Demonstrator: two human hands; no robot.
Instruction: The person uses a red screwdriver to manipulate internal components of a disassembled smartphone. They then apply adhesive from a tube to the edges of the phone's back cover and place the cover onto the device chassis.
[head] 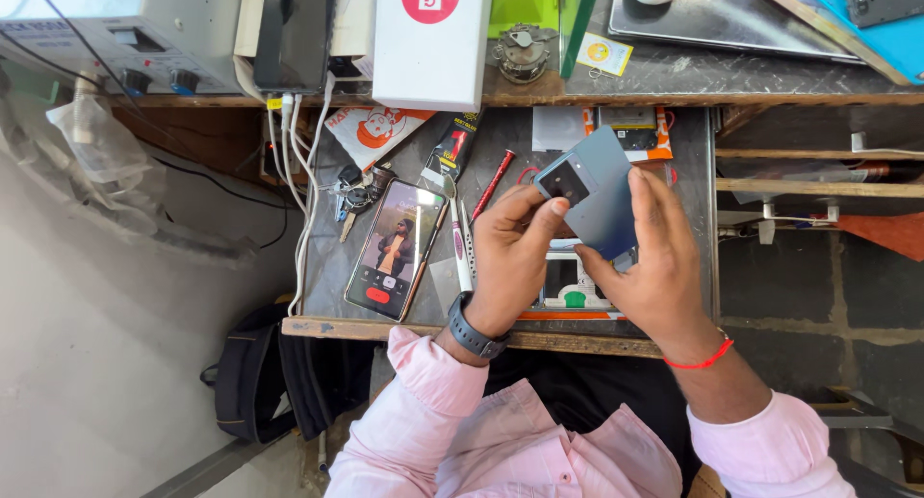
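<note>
- Held a grey-blue phone back cover (602, 204) up over the bench (688, 200), dark square camera cutout in its corner.
- Left hand (510, 253) fingers pinched shut on the camera corner.
- Right hand (650, 267) fingers wrapped round the other edge.
- Spotted a lit phone (393, 250) and red screwdriver (493, 183) lying just beside.

Lit smartphone (393, 250) lay on the counter (693, 219), bunch of keys (354, 196) just above it, white tweezers (460, 243) beside its right edge, red screwdriver (493, 182) further right, white box (430, 38) on the shelf beyond it.
</note>
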